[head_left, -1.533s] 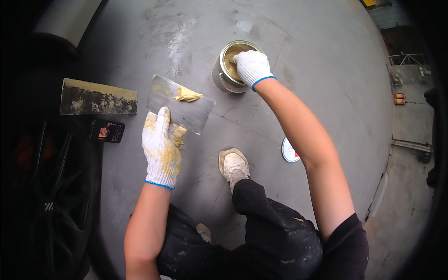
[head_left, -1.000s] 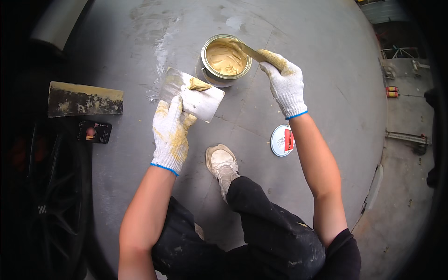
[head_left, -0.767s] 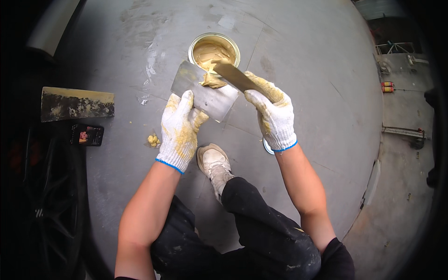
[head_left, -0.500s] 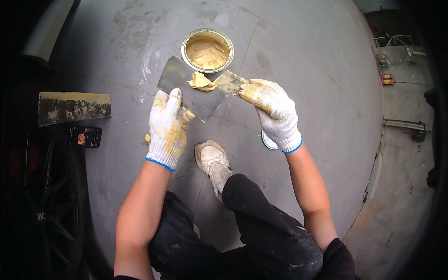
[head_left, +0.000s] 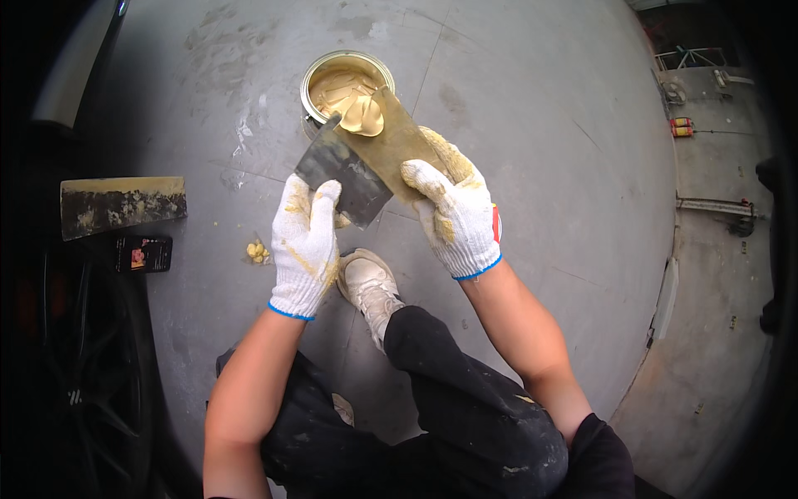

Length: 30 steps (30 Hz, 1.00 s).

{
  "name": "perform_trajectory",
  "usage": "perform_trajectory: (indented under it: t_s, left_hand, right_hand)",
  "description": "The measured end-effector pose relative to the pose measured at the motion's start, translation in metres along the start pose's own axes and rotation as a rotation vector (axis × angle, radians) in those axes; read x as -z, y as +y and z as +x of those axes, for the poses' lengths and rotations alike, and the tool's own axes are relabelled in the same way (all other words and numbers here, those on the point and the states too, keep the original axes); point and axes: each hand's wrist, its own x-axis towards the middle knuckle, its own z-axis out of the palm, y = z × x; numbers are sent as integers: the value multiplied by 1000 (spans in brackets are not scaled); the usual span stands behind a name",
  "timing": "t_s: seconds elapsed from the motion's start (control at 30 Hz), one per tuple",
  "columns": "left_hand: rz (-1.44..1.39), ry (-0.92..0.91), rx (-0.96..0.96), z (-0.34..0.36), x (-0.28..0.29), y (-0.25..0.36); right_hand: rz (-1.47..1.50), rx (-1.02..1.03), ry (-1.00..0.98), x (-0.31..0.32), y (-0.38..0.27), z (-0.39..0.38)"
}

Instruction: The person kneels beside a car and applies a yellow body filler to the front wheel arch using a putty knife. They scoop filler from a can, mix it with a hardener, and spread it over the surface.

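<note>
— On the grey floor (head_left: 540, 125), what lies about?

— An open can (head_left: 345, 83) of tan putty, then a wide scraper (head_left: 122, 204) far left, a small dark packet (head_left: 143, 253) below it.

— And the hands?

— Left hand (head_left: 306, 245), gloved, is clenched on a dark steel blade (head_left: 345, 176) just below the can. Right hand (head_left: 455, 214) clasps a putty knife (head_left: 391, 137), laid across that blade, a putty dollop (head_left: 364, 116) at its tip.
</note>
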Motion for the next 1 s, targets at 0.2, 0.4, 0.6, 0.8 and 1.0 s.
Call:
perform_trajectory:
  t_s: [0.2, 0.4, 0.6, 0.8, 1.0]
  left_hand:
    - [-210, 31, 132, 14, 18, -5]
    - [-397, -56, 277, 13, 11, -10]
    - [-318, -378, 481, -11, -29, -43]
    - [-248, -240, 451, -14, -18, -73]
    - [-226, -103, 495, -21, 21, -70]
  right_hand:
    - [-670, 543, -175, 25, 6, -10]
    - [-1188, 835, -201, 74, 2, 5]
    - [-244, -42, -77, 116, 45, -30]
    - [-1327, -361, 760, 210, 85, -13]
    - [-1483, -554, 659, 239, 124, -9]
